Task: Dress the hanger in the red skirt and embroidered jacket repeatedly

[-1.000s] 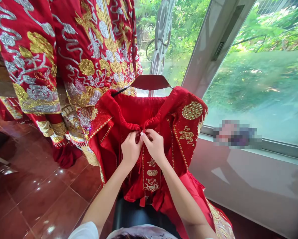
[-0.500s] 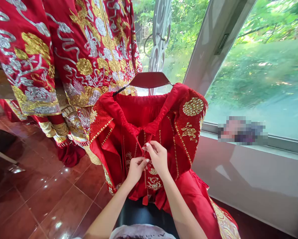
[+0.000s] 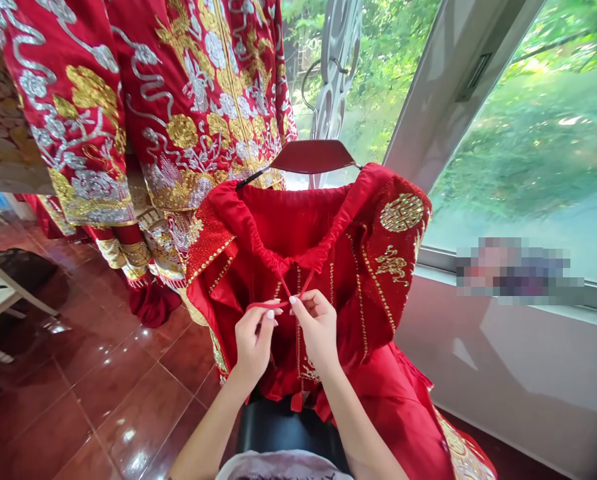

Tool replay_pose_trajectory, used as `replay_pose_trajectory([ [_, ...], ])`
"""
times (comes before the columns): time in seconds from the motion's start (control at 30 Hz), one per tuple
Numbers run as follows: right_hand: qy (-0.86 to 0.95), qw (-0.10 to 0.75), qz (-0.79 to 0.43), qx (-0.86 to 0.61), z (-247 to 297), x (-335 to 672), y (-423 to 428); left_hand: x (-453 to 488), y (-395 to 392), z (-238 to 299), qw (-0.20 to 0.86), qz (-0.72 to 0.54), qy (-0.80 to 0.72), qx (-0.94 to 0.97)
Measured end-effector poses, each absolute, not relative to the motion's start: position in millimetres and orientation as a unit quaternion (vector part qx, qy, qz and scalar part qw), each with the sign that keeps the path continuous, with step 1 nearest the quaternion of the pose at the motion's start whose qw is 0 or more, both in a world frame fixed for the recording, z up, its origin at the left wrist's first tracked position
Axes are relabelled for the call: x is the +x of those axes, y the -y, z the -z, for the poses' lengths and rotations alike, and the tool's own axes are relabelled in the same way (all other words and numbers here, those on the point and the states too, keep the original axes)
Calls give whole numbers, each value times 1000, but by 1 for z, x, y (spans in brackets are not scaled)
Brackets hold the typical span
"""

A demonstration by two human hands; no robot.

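A red garment (image 3: 378, 267) with gold embroidery and beaded lines hangs by its gathered waistband from a dark red hanger (image 3: 314, 157). Thin red drawstrings (image 3: 286, 285) come out at the front of the waistband and cross just above my hands. My left hand (image 3: 254, 339) is closed on one drawstring, which lies across its fingers. With thumb and forefinger, my right hand (image 3: 317, 328) pinches the drawstrings close to where they cross. Both hands are in front of the garment, whose lower part falls toward my lap and off to the right.
Red jackets (image 3: 178, 100) with gold and silver embroidery hang at the left. Behind the hanger stands an ornate metal rack (image 3: 332, 87). A window (image 3: 523, 160) and white wall are on the right. A white chair (image 3: 8, 293) stands on the tiled floor at far left.
My left hand has moved left, away from my right hand, drawing a drawstring sideways. My right hand stays near the crossing. The whole view has shifted slightly.
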State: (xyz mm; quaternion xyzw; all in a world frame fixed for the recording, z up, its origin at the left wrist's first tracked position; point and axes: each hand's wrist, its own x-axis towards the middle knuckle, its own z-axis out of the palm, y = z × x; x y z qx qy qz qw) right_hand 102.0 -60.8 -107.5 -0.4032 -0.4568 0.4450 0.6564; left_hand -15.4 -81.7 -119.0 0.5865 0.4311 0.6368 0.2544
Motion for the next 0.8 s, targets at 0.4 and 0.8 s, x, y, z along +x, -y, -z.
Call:
replay_pose_trajectory([
  [0.4, 471, 662, -415, -409, 107, 98, 68, 11, 50, 74, 106, -622, -545, 552],
  [0.8, 476, 653, -406, -427, 101, 98, 71, 0, 50, 103, 525, -722, -356, 277],
])
